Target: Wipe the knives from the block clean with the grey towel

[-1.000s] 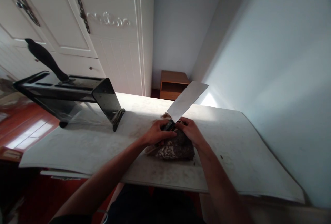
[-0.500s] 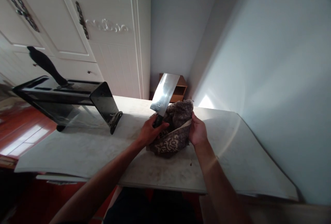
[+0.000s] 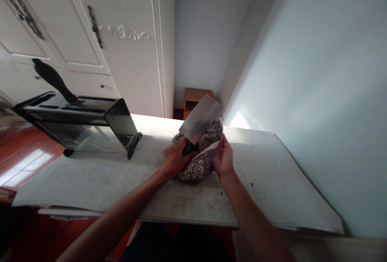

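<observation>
A cleaver (image 3: 200, 119) with a broad shiny blade and black handle is in my left hand (image 3: 176, 157), whose fingers wrap round the handle. Its blade points away from me and to the right, above the cloth. My right hand (image 3: 223, 156) is closed on the right edge of a patterned brown-and-cream cloth (image 3: 198, 168). The cloth lies bunched on the table, under and around the cleaver's handle, and part of my left hand rests against it.
A black knife block (image 3: 83, 105) with clear sides holds one black-handled tool (image 3: 54, 78) at the left of the white tabletop (image 3: 145, 189). Beyond the table stand a white wardrobe (image 3: 130, 68) and a small wooden cabinet (image 3: 196, 94). A pale wall (image 3: 317, 72) runs along the right.
The cleaver's blade has swung to the right and tilted, so it looks duller. My right hand, with the cloth's edge, has shifted slightly left.
</observation>
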`<state>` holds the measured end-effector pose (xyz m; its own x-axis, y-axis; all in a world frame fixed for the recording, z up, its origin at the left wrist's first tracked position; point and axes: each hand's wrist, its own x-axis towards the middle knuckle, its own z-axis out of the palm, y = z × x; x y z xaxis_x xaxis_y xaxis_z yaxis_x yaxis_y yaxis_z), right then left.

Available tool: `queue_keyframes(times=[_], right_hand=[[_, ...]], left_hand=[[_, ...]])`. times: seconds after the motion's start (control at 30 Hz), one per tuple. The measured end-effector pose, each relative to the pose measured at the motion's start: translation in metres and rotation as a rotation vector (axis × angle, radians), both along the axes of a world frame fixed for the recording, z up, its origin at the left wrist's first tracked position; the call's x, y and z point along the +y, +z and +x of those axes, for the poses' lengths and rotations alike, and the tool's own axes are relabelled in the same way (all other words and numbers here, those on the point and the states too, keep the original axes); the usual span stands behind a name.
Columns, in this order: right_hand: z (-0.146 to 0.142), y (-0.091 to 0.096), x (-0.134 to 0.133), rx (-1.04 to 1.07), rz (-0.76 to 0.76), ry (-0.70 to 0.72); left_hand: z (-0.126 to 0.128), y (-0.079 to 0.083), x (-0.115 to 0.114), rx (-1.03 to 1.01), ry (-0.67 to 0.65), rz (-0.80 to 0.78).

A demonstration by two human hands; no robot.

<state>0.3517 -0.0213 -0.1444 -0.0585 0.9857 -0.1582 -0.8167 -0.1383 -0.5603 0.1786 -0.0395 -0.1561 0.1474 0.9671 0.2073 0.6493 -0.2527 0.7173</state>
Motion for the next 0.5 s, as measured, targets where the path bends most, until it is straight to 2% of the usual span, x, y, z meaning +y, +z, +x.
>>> queue_keyframes(times=[0.17,0.3,0.5], right_hand=[[-0.009,0.001,-0.011,-0.113,0.053,0.128],[-0.021,0.002,-0.018,-0.291,0.159,0.062],[-0.021,0.001,-0.018,-0.413,0.103,0.142]], left_hand=[[0.001,0.005,-0.005,0.097,-0.021,-0.036],[0.0,0.014,-0.009,0.28,-0.071,-0.064],[-0.001,0.022,-0.013,0.426,-0.208,-0.072]])
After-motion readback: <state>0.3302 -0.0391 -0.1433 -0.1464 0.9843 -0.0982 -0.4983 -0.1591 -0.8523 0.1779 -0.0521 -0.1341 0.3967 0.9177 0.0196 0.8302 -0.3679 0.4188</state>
